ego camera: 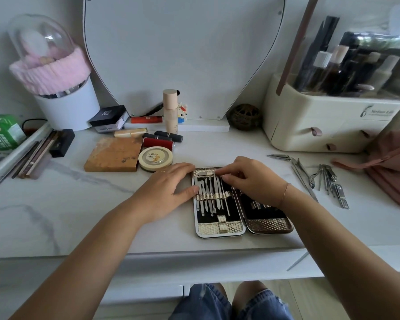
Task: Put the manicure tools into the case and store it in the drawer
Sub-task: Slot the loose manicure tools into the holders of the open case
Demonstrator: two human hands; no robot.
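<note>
An open manicure case (pixel 221 229) with gold textured trim and a black lining lies flat on the white marble desk (pixel 56 215). Several thin steel tools (pixel 211 197) sit under the elastic band in its left half. My left hand (pixel 169 188) rests on the case's left edge, thumb pressing the band. Over the case's top, my right hand (pixel 249 179) pinches a small steel tool at the upper strap. Loose clippers, nippers and scissors (pixel 319 179) lie on the desk to the right. The desk's drawer front (pixel 148 294) shows below the desk edge.
Left of the case are a round cream tin (pixel 156 158), a wooden compact (pixel 112 154), lipsticks and pencils. A cream cosmetics organiser (pixel 328 121) stands at the back right, a pink cloth (pixel 393 162) beside it. A mirror stands behind.
</note>
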